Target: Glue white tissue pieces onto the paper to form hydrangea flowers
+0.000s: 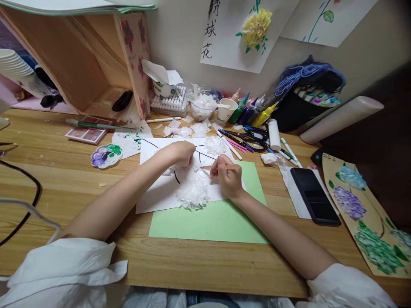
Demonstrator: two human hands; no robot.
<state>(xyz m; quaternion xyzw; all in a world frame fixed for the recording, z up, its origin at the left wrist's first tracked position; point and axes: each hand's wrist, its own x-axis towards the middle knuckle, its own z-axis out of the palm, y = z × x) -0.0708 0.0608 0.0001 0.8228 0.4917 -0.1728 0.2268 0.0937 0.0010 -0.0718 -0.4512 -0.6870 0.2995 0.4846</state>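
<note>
A white sheet [154,194] with black drawn lines lies on a green sheet [221,220] on the wooden desk. Two fluffy clumps of white tissue sit on it, one near [192,194] and one far [215,145]. My left hand [181,152] is curled shut on the sheet's upper middle, seemingly on a bit of white tissue. My right hand [228,174] grips a thin stick [208,167] whose tip points left at the paper between the two clumps.
Scissors [253,139], pens and glue bottles [253,112] lie behind the sheet. Torn tissue squares [183,128], a bowl [202,110] and a cup [226,112] stand further back. A black phone [314,194] and a painted flower card [362,209] lie right. A paint palette [105,155] sits left.
</note>
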